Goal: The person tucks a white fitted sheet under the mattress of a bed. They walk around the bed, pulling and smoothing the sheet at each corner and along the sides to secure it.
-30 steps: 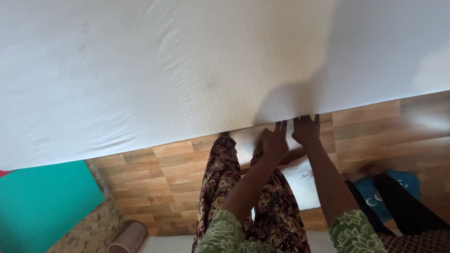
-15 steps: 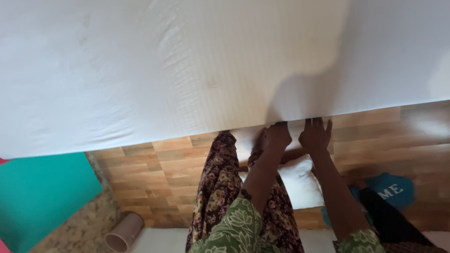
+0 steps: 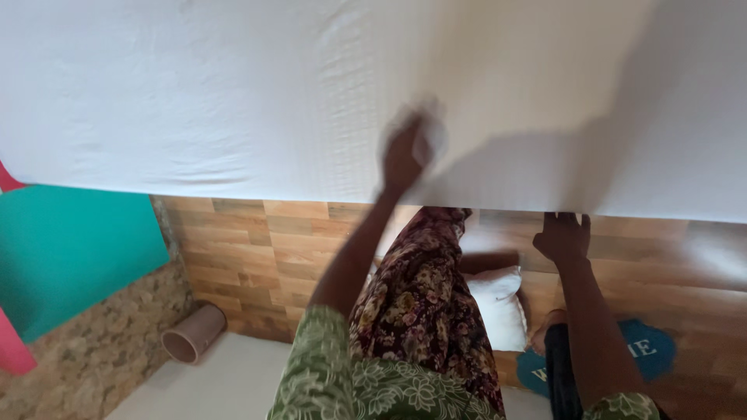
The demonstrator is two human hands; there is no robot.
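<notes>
A white sheet point(image 3: 233, 93) covers a bed and fills the upper half of the head view. My left hand point(image 3: 405, 152) is raised over the sheet, a little in from its near edge. It is blurred by motion, with something white at the fingers, so its grip is unclear. My right hand point(image 3: 562, 235) is lower, at the sheet's near edge, with its fingers curled up against and under that edge. Both arms wear green leaf-patterned sleeves. My dark floral skirt point(image 3: 412, 311) hangs between them.
A white pillow point(image 3: 498, 307) lies on the wood-pattern floor point(image 3: 257, 249) below the bed edge. A dark teal mat point(image 3: 646, 350) is at the lower right. At the left are a teal panel point(image 3: 70, 249), a stone-pattern surface point(image 3: 85, 350) and a beige tube point(image 3: 191, 334).
My left hand has left the sheet's edge and swung up and left onto the sheet. My right hand stays at the edge, further right. The view has shifted.
</notes>
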